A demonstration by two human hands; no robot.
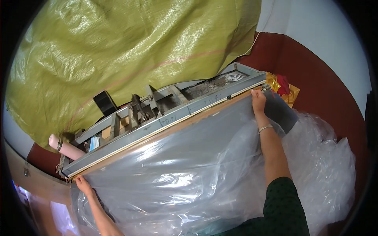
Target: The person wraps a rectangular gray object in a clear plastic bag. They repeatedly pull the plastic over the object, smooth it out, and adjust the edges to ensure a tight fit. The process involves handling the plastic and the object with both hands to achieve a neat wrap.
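Plastic sheet (177, 157) before the compartmented tray (157, 126), bottle (71, 150) at tray's left end

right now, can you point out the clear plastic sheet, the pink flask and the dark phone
Clear plastic sheet (169, 167), head view: middle of its shiny spread.
Pink flask (69, 149), head view: on its body.
Dark phone (105, 104), head view: middle of its dark face.

Left hand (83, 184) and right hand (258, 101) gripping plastic film (177, 169), metal trough (177, 116), 1 pink bottle (67, 148)
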